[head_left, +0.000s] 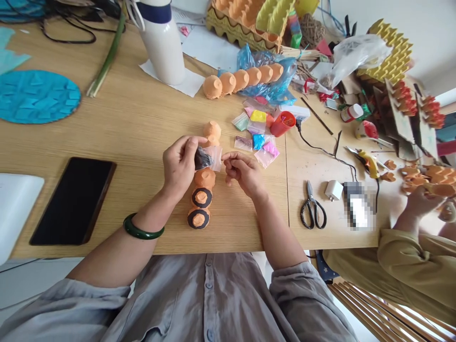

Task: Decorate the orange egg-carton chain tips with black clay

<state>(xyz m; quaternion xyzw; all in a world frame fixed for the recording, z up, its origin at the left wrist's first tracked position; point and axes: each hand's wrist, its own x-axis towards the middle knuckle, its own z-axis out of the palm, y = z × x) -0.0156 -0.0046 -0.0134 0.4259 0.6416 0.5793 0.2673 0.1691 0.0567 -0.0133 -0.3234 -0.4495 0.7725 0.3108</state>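
My left hand (181,161) pinches a small clear plastic bag (204,158) of black clay over the middle of the table. Right beside the bag's clear end, my right hand (243,172) is closed with thumb and fingertips together; what is between them, if anything, I cannot make out. Below both hands lies a strip of orange egg-carton cups (205,178), partly hidden by the bag. Its two nearest cups each carry a black ring (198,218).
Several small bags of coloured clay (258,141) and a red cup (282,124) lie ahead. A second orange strip (242,80) is farther back. Scissors (312,209) lie right, a black tablet (74,201) left. At far right a co-worker's hand (423,202) holds orange carton pieces.
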